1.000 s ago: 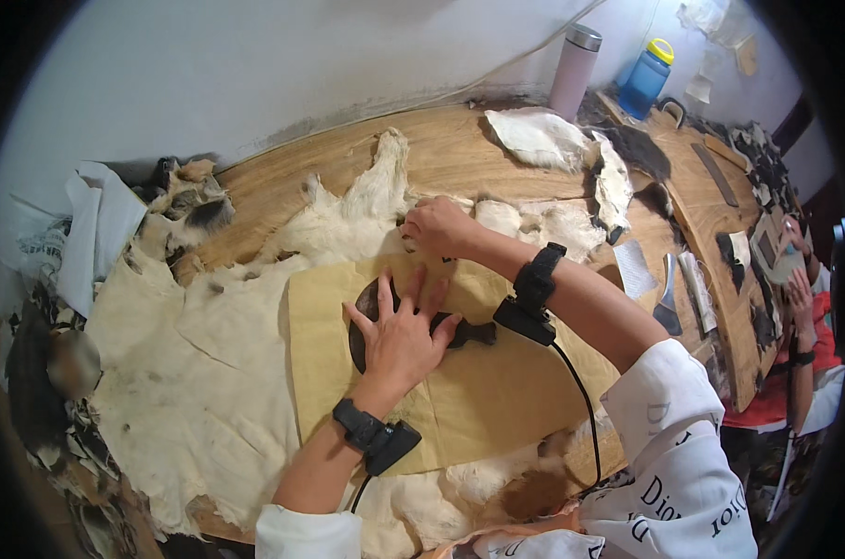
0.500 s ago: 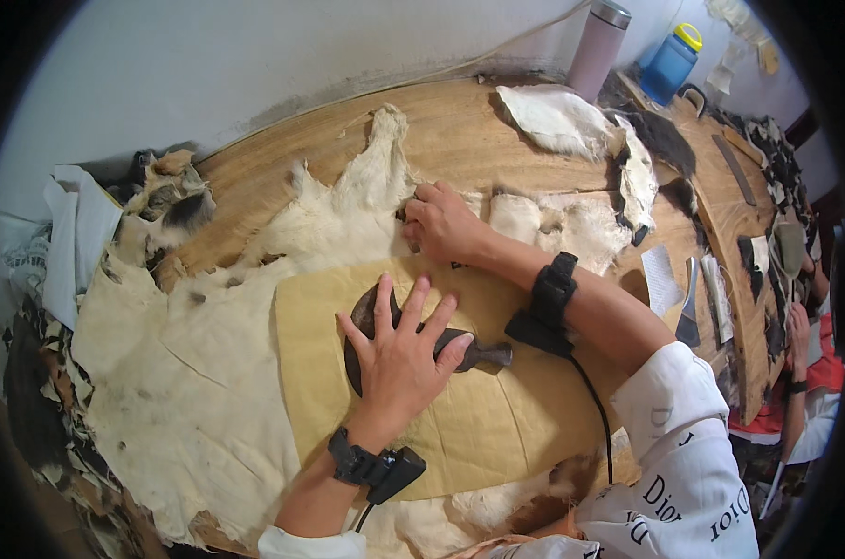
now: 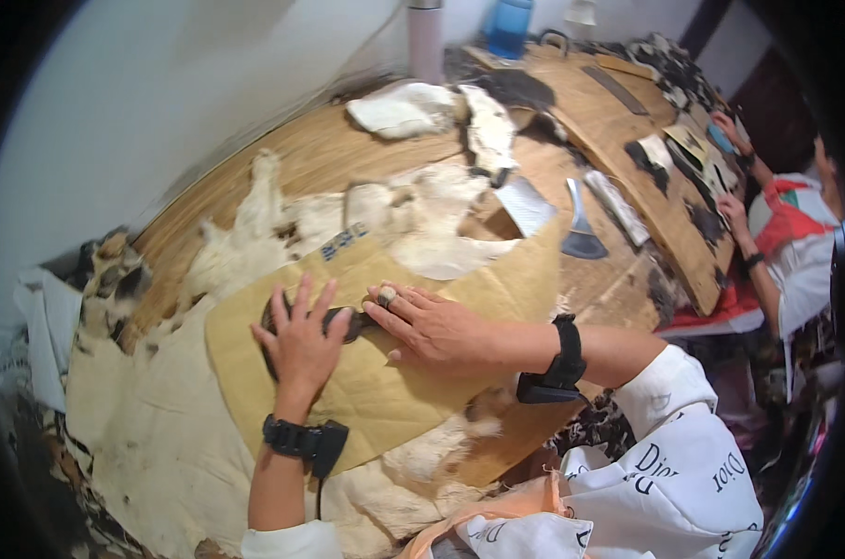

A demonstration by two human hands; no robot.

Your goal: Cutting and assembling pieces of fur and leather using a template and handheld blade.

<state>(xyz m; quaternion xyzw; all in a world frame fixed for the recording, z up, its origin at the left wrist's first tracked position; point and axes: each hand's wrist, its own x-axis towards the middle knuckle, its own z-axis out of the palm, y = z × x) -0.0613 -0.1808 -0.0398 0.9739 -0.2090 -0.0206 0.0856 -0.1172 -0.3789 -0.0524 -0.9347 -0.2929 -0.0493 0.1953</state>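
My left hand (image 3: 303, 340) lies with fingers spread over a dark, crescent-bladed tool with a short handle (image 3: 340, 323), which looks like a half-moon knife; the palm hides much of it. Underneath is a yellow-brown paper sheet (image 3: 422, 401). My right hand (image 3: 436, 326) rests flat on the sheet, fingers stretched to the left, its fingertips at or beside the handle's end; contact is unclear. A pale band like a ring or thimble (image 3: 386, 296) sits on one of its fingers. Cream-coloured hide (image 3: 152, 429) spreads under and around the sheet.
White and dark fur pieces (image 3: 404, 110) lie at the back. Right of the sheet are printed paper (image 3: 527, 207), a flared grey blade (image 3: 585, 242) and a wooden board (image 3: 669, 238). A pink flask (image 3: 426, 42) and blue bottle (image 3: 509, 30) stand behind. A co-worker's hands (image 3: 732, 210) handle pieces at far right.
The view has swung to the right. My right hand has come down from the hide above the sheet onto the sheet beside the handle. My left hand stays on the tool.
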